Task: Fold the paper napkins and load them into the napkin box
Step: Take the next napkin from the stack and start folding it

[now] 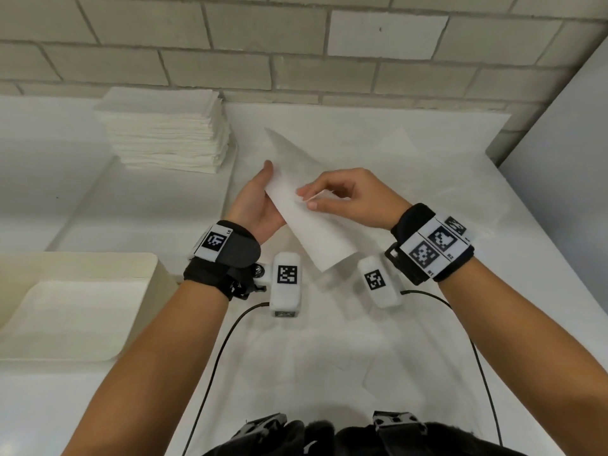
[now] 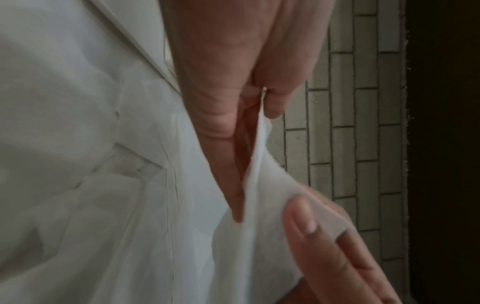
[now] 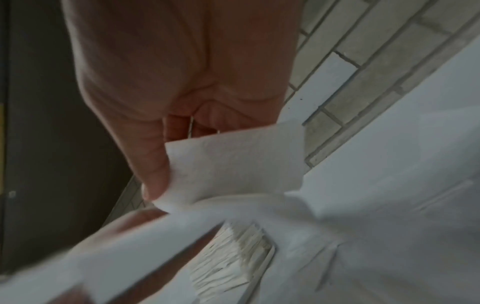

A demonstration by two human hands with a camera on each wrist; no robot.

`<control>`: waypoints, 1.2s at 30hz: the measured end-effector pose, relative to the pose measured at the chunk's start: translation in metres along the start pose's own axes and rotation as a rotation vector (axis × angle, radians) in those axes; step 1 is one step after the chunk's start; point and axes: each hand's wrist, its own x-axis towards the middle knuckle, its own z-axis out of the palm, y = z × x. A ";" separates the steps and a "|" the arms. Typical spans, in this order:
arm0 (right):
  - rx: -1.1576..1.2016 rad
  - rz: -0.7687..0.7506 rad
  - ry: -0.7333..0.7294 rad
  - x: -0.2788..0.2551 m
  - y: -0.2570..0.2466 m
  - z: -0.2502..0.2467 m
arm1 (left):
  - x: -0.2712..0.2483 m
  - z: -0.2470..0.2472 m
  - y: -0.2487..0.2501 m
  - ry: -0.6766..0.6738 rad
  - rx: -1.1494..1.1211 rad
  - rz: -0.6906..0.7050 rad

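A white paper napkin is held up above the table between both hands, partly folded and slanting toward me. My left hand grips its left edge, thumb on top and fingers behind the sheet. My right hand pinches a corner flap of the napkin between thumb and forefinger. In the left wrist view the napkin runs between my thumb and fingers. The cream napkin box stands open at the left with folded napkins lying inside.
A tall stack of unfolded napkins sits at the back left, near the tiled wall. The white table carries a thin sheet under the hands. A grey panel rises at the right.
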 end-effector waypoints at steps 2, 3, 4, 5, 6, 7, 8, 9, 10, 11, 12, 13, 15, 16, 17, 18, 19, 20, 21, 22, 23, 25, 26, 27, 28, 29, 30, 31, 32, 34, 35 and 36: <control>-0.017 0.019 -0.047 -0.004 0.000 0.001 | -0.004 0.004 0.001 -0.053 0.013 -0.009; -0.014 0.022 -0.061 -0.006 -0.001 0.000 | -0.005 0.005 0.000 -0.073 0.038 -0.009; -0.013 0.022 -0.082 -0.009 -0.002 -0.001 | -0.007 0.005 0.000 -0.086 0.073 -0.008; -0.019 0.023 -0.109 -0.011 -0.002 -0.003 | -0.008 0.005 -0.001 -0.088 0.108 -0.005; -0.026 0.021 -0.138 -0.013 -0.004 -0.005 | -0.009 0.006 -0.001 -0.084 0.128 -0.004; -0.019 0.017 -0.151 -0.015 -0.005 -0.007 | -0.010 0.006 -0.003 -0.079 0.137 -0.003; 0.015 0.008 -0.131 -0.016 -0.007 -0.010 | -0.011 0.006 -0.003 -0.082 0.142 0.003; 0.062 0.002 -0.067 -0.015 -0.008 -0.013 | -0.011 0.006 -0.004 -0.091 0.146 0.014; 0.092 0.011 0.046 -0.012 -0.009 -0.017 | -0.011 0.006 -0.003 -0.103 0.148 0.027; 0.101 0.054 0.180 -0.007 -0.007 -0.021 | -0.012 0.007 -0.003 -0.112 0.152 0.040; 0.107 0.132 0.273 0.000 -0.005 -0.026 | -0.013 0.006 -0.002 -0.117 0.156 0.049; 0.132 0.237 0.293 0.006 -0.003 -0.030 | -0.013 0.005 -0.002 -0.126 0.162 0.055; 0.311 0.393 0.237 0.016 0.000 -0.031 | -0.013 0.001 -0.003 -0.141 0.186 0.052; 0.415 0.406 0.246 0.018 0.000 -0.029 | -0.013 -0.001 -0.003 -0.139 0.199 0.045; 0.482 0.400 0.285 0.019 0.000 -0.029 | -0.012 -0.003 -0.003 -0.126 0.209 0.041; 0.511 0.380 0.327 0.019 0.001 -0.028 | -0.013 -0.004 -0.003 -0.117 0.212 0.046; 0.510 0.357 0.356 0.019 0.003 -0.029 | -0.013 -0.006 -0.002 -0.104 0.210 0.056; 0.492 0.335 0.369 0.018 0.004 -0.030 | -0.013 -0.007 -0.001 -0.090 0.199 0.067; 0.460 0.317 0.371 0.017 0.005 -0.033 | -0.013 -0.008 0.000 -0.075 0.179 0.078; 0.431 0.306 0.370 0.015 0.007 -0.037 | -0.013 -0.010 0.001 -0.062 0.153 0.088; 0.421 0.300 0.373 0.012 0.009 -0.043 | -0.012 -0.011 0.003 -0.053 0.137 0.096; 0.456 0.286 0.394 0.007 0.013 -0.056 | -0.010 -0.013 0.006 -0.034 0.138 0.114; 0.488 0.277 0.419 0.004 0.015 -0.063 | -0.010 -0.014 0.008 -0.030 0.141 0.123; 0.517 0.269 0.451 0.001 0.017 -0.071 | -0.009 -0.014 0.009 -0.027 0.145 0.131; 0.538 0.259 0.487 -0.002 0.018 -0.077 | -0.008 -0.014 0.011 -0.027 0.149 0.140; 0.554 0.246 0.522 -0.005 0.019 -0.084 | -0.006 -0.014 0.011 -0.025 0.155 0.149; 0.566 0.231 0.550 -0.008 0.020 -0.089 | -0.005 -0.014 0.012 -0.024 0.162 0.157; 0.580 0.220 0.570 -0.010 0.020 -0.093 | -0.004 -0.015 0.012 -0.020 0.170 0.163; 0.589 0.215 0.579 -0.012 0.020 -0.096 | -0.002 -0.015 0.011 -0.009 0.178 0.169; 0.587 0.209 0.555 -0.014 0.018 -0.094 | 0.001 -0.017 0.009 0.010 0.205 0.179; 0.581 0.201 0.529 -0.014 0.016 -0.091 | 0.002 -0.016 0.009 0.028 0.216 0.185; 0.580 0.188 0.498 -0.015 0.012 -0.087 | 0.003 -0.016 0.008 0.050 0.220 0.193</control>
